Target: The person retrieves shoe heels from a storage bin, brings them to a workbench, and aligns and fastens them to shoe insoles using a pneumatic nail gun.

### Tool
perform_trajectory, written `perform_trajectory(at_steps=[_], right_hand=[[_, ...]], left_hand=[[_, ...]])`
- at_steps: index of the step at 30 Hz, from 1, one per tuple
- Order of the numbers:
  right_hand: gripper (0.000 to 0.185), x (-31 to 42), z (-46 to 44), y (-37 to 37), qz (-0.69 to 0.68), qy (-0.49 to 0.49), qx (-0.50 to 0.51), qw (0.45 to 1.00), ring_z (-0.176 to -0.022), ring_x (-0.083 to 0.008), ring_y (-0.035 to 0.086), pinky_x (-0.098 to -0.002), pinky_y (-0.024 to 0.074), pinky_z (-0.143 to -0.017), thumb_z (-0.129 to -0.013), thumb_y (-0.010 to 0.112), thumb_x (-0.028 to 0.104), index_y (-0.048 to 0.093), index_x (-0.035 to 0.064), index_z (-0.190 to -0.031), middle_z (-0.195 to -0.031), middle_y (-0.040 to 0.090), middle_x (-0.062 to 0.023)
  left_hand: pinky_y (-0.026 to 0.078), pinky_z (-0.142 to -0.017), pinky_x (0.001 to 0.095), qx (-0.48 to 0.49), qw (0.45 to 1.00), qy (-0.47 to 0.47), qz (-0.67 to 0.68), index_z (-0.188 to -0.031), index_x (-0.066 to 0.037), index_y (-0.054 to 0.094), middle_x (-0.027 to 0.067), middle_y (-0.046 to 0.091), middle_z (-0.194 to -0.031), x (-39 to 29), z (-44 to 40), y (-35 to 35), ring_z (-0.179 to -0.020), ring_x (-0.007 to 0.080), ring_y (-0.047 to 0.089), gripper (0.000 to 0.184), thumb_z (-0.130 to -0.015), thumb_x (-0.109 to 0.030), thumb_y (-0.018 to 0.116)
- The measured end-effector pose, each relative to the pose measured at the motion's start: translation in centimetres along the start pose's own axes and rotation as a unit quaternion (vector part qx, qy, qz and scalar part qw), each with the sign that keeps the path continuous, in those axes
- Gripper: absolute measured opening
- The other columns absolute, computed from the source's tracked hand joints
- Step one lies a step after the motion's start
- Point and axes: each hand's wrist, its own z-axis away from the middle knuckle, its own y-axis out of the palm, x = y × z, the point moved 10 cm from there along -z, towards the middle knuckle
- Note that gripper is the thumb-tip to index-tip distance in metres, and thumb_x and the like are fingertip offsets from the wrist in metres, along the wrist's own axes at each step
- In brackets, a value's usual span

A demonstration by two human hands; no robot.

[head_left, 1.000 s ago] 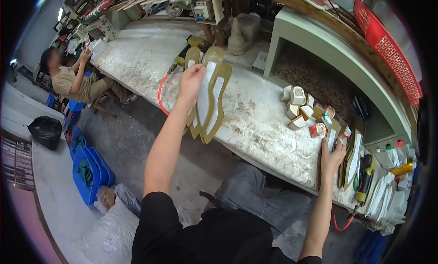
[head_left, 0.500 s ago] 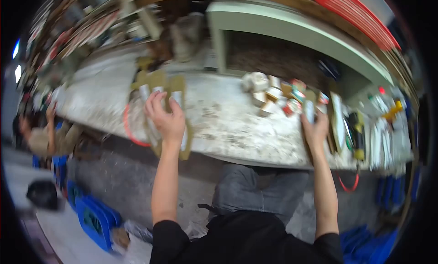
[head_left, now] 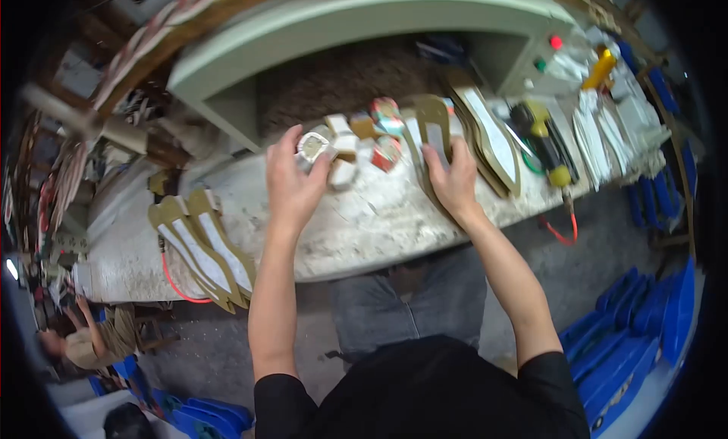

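Note:
My left hand [head_left: 294,183] is at the left end of a pile of small rolls and blocks. Its thumb and fingers close around a white roll [head_left: 312,146] with a round, pale top. My right hand [head_left: 453,175] grips a small stack of shoe insoles [head_left: 434,120], olive-brown with a white strip down the middle; the thumb lies on top and the fingers are round the right edge. Next to the left hand are white and tan blocks [head_left: 343,143] and a red-labelled roll [head_left: 386,154]. More insoles [head_left: 199,246] lie fanned at the left.
Another insole stack [head_left: 489,139] lies right of my right hand, beside a yellow-and-black power tool [head_left: 540,132] with a red hose. A pale green shelf frame [head_left: 364,18] arches over the worn white bench [head_left: 356,238]. Blue bins stand lower right. A person sits at far left.
The view has swung right. My left hand has moved from above the left insoles to the white roll. My right hand stays at its insole stack.

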Motion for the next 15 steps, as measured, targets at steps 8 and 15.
perform_trajectory(at_steps=[8, 15], right_hand=[[0.016, -0.7, 1.2, -7.0, -0.247, 0.175, 0.163, 0.939, -0.064, -0.0027, 0.047, -0.0197, 0.0356, -0.055, -0.107, 0.062, 0.016, 0.065, 0.0003, -0.112, -0.082, 0.063, 0.0028], [0.023, 0.4, 9.5, -6.9, -0.220, 0.240, 0.356, 0.876, -0.063, -0.0051, 0.046, -0.0231, 0.0383, -0.056, -0.110, 0.059, 0.019, 0.065, 0.0029, -0.094, -0.076, 0.059, 0.0028]], left_hand=[[0.054, -0.092, 0.0373, 0.125, 0.990, 0.008, 0.063, -0.125, 0.001, 0.067, 0.0133, 0.070, -0.118, -6.2, 13.7, 11.6, -0.105, 0.0291, 0.064, 0.049, -0.079, -0.007, 0.082], [0.052, -0.100, 0.0357, 0.145, 0.978, -0.094, 0.118, -0.127, 0.001, 0.067, 0.0135, 0.068, -0.125, -4.4, 15.2, 11.0, -0.111, 0.0275, 0.064, 0.046, -0.082, -0.003, 0.076]])
